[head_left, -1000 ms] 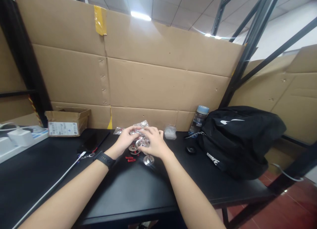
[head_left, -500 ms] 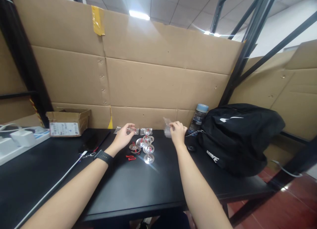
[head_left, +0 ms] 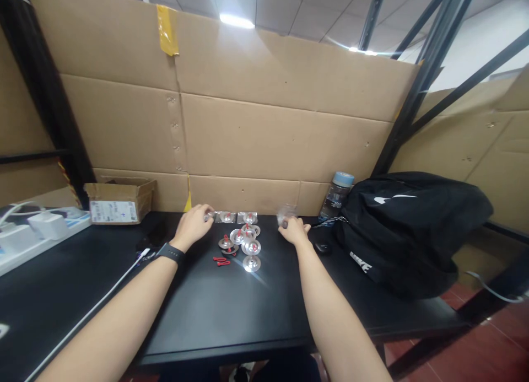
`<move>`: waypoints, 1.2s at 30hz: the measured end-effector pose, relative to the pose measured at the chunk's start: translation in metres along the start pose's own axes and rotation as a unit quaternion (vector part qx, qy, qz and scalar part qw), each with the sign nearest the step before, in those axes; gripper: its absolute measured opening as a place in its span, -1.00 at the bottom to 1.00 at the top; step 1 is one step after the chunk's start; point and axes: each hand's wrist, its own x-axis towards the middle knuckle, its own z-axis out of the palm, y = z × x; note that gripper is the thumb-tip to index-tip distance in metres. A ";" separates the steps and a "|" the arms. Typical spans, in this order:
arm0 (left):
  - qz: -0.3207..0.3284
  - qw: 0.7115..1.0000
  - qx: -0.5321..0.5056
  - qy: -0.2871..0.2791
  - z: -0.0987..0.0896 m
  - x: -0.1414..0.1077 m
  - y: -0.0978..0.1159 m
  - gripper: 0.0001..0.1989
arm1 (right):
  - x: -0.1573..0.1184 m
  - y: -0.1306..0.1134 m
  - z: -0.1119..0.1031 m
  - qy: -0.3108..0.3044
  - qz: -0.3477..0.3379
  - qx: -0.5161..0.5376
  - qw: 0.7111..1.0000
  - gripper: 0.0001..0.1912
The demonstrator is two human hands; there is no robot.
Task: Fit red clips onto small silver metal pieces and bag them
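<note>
I sit at a black table [head_left: 231, 316] with a big cardboard wall [head_left: 264, 128] behind it. A black bag [head_left: 409, 227] takes up the right side, and a bottle with a blue cap [head_left: 338, 196] stands just beside it. A small black thing [head_left: 322, 248] lies near the bag, close to my right hand [head_left: 292, 231]. On the left sits an open cardboard box [head_left: 119, 201], and a white cable [head_left: 99, 305] runs across the table under my left arm. My left hand [head_left: 192, 226] has a black watch [head_left: 170, 253] on its wrist. Its fingers curl around a little clear bag [head_left: 210, 216] at the back of the table. My right hand rests on the table, fingers bent, touching another small clear bag [head_left: 286, 213]. The shiny metal discs [head_left: 243, 242] lie in a bunch between my two hands, with nothing on top of them. Small red loops [head_left: 222, 261] lie just in front of the discs.
</note>
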 end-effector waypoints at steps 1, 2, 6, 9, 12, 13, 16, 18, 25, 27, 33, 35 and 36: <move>-0.039 0.998 0.048 0.008 -0.005 0.000 -0.007 -0.62 | -0.001 -0.001 -0.003 0.006 -0.007 0.003 1.000 -0.72; -0.088 0.992 0.092 0.016 -0.009 0.000 -0.014 -0.49 | -0.002 -0.003 -0.006 0.018 -0.018 0.008 1.000 -0.75; -0.283 0.951 0.120 -0.012 -0.018 -0.004 -0.043 0.05 | -0.007 -0.019 -0.017 0.090 -0.087 0.035 0.992 -0.81; -0.348 0.930 0.096 -0.064 -0.014 -0.005 -0.055 0.07 | -0.014 -0.035 -0.019 0.125 -0.136 0.044 0.982 -0.82; -0.348 0.931 0.099 -0.054 -0.008 -0.004 -0.059 -0.10 | -0.019 -0.047 -0.015 0.113 -0.168 0.047 0.978 -0.82; -0.344 0.932 0.101 -0.047 -0.007 -0.003 -0.060 -0.13 | -0.021 -0.050 -0.013 0.101 -0.176 0.047 0.978 -0.81; -0.343 0.932 0.107 -0.031 -0.003 -0.001 -0.062 -0.13 | -0.021 -0.055 -0.004 0.056 -0.195 0.051 0.978 -0.79; -0.344 0.932 0.109 -0.025 -0.001 0.000 -0.064 -0.14 | -0.020 -0.058 0.002 0.018 -0.207 0.063 0.976 -0.74; -0.339 0.936 0.088 -0.024 0.002 0.003 -0.069 -0.21 | -0.020 -0.065 0.014 -0.111 -0.193 0.084 0.971 -0.56; -0.344 0.935 0.081 -0.025 0.001 0.004 -0.070 -0.23 | -0.021 -0.066 0.015 -0.129 -0.181 0.081 0.972 -0.53; -0.342 0.934 0.096 -0.042 -0.001 0.000 -0.064 -0.23 | -0.021 -0.066 0.012 -0.112 -0.163 0.053 0.979 -0.53; -0.327 0.935 0.131 -0.030 0.000 -0.004 -0.059 -0.27 | -0.021 -0.065 0.012 -0.084 -0.155 0.021 0.984 -0.55; -0.313 0.937 0.153 -0.020 0.002 -0.006 -0.056 -0.31 | -0.020 -0.063 0.012 -0.068 -0.155 0.004 0.986 -0.58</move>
